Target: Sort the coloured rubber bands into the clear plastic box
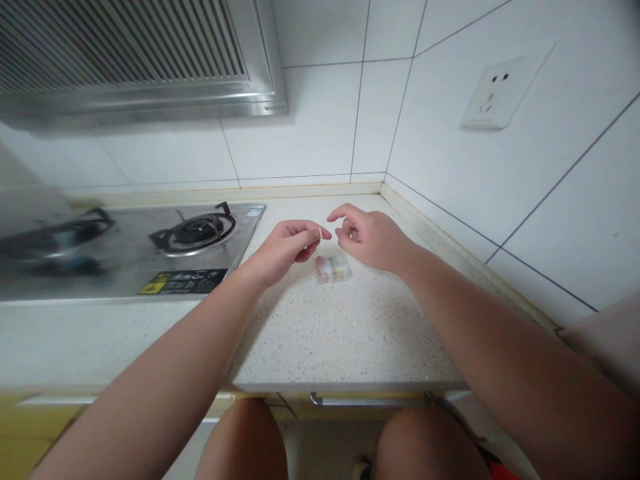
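Over the counter, my left hand (293, 247) is closed, its thumb and index finger pinched together. A thin, pale loop-like strip (321, 234) shows at those fingertips, too small to name surely. Just to the right, my right hand (373, 239) has its index finger and thumb apart, with nothing seen between them; its other fingers are curled. Below and between both hands lies a small clear plastic box (332, 269) with compartments. Reddish, green and yellow bits show through it, but their kind is blurred.
The speckled white countertop (345, 333) meets tiled walls at a corner behind the hands. To the left is a gas stove (200, 230), with a range hood (150, 53) above. A wall socket (493, 90) is at upper right, and a drawer handle (370, 401) runs under the front edge.
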A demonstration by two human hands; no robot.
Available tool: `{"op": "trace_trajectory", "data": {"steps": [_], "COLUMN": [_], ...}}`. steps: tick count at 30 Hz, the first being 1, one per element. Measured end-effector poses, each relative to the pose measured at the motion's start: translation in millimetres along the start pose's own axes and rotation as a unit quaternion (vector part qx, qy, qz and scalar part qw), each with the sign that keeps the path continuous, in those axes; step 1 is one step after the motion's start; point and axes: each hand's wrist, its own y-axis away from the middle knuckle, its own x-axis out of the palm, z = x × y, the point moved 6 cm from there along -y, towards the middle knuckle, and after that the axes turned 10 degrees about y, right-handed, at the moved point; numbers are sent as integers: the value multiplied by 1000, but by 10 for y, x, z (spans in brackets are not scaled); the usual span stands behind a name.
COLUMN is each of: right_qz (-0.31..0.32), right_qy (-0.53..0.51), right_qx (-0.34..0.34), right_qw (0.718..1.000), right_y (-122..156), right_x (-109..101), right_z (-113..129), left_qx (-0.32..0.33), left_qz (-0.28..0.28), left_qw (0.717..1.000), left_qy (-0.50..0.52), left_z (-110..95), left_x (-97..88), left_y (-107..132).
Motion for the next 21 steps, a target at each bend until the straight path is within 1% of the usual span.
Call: {"op": "trace_trajectory", "data": {"steps": [5, 21], "right_qz": [1, 10], "right_qy": [11, 24], "right_qx": [1, 3], "right_qw": [1000, 1000], "right_y": [1, -1], "right_x": [11, 24], "right_z": [-13, -17], "left_qx": [1, 16], "left_qz": [-7, -7], "left_qw": [1000, 1000], "left_qy": [6, 11], "left_z": [6, -6], "left_x": [-7, -12], "left_y": [-5, -1]}}
